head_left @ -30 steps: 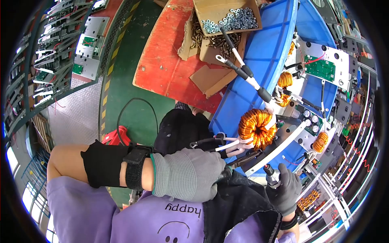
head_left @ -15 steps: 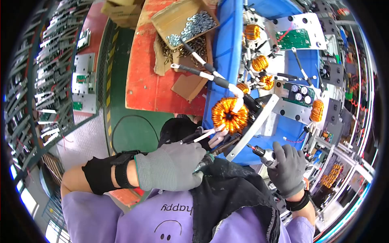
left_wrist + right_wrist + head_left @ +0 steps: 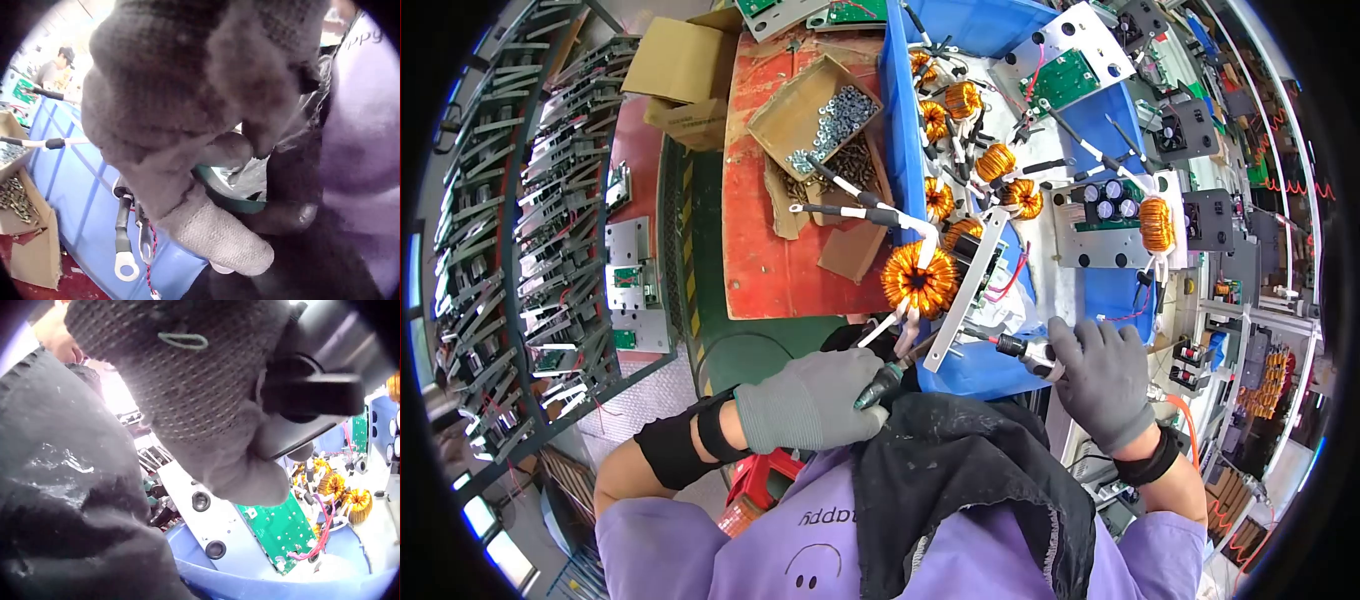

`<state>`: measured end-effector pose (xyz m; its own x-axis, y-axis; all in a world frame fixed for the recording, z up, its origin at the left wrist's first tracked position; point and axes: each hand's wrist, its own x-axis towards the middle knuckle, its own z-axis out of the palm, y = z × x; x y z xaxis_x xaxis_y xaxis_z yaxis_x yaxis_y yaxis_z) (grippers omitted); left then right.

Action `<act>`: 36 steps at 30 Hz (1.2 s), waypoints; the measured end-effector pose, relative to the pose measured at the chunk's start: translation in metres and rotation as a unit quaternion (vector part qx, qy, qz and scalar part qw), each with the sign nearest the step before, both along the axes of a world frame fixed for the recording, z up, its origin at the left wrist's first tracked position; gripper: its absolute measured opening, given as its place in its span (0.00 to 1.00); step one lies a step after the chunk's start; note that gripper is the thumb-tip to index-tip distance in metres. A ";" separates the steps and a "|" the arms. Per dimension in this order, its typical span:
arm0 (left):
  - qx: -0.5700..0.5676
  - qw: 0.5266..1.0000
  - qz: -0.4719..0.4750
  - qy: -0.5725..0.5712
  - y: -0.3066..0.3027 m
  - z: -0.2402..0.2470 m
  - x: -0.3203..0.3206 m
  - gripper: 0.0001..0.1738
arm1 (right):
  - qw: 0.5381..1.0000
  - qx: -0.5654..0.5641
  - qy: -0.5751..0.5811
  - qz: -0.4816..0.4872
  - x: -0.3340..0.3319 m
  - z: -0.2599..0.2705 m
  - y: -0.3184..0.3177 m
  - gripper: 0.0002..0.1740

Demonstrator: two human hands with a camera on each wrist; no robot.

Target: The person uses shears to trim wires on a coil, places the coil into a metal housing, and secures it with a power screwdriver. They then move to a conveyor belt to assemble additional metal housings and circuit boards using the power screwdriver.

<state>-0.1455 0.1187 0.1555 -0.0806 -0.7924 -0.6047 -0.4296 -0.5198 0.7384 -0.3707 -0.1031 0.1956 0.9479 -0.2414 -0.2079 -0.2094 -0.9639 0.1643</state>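
In the head view, my gloved left hand (image 3: 815, 400) grips a green-and-black handle (image 3: 880, 385) below a large copper coil (image 3: 919, 280). The coil sits beside a metal bar (image 3: 968, 290) slanting over the blue bin's near edge. My gloved right hand (image 3: 1105, 385) holds a silver-and-black power driver (image 3: 1027, 352), its bit pointing left at the bar's lower part; contact cannot be told. The left wrist view has my left hand (image 3: 181, 94) curled around the green handle (image 3: 228, 197). My right hand (image 3: 187, 381) wraps the driver body (image 3: 319, 394) in the right wrist view.
The blue bin (image 3: 905, 110) holds several coils and circuit boards. Left of it, a cardboard box of nuts (image 3: 830, 115) lies on a red table (image 3: 770, 280). Racks of metal parts (image 3: 560, 230) stand at far left. A black cloth (image 3: 960, 440) covers the lap.
The head view has shifted, showing more of the bin and its coils. My right hand has brought the driver's bit closer to the metal bar. My left hand keeps its grip on the green handle.
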 end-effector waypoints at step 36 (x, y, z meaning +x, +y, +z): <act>-0.067 0.892 0.282 0.347 -0.065 -0.063 0.012 0.30 | 0.960 0.094 0.235 -0.121 -0.027 -0.114 -0.068 0.11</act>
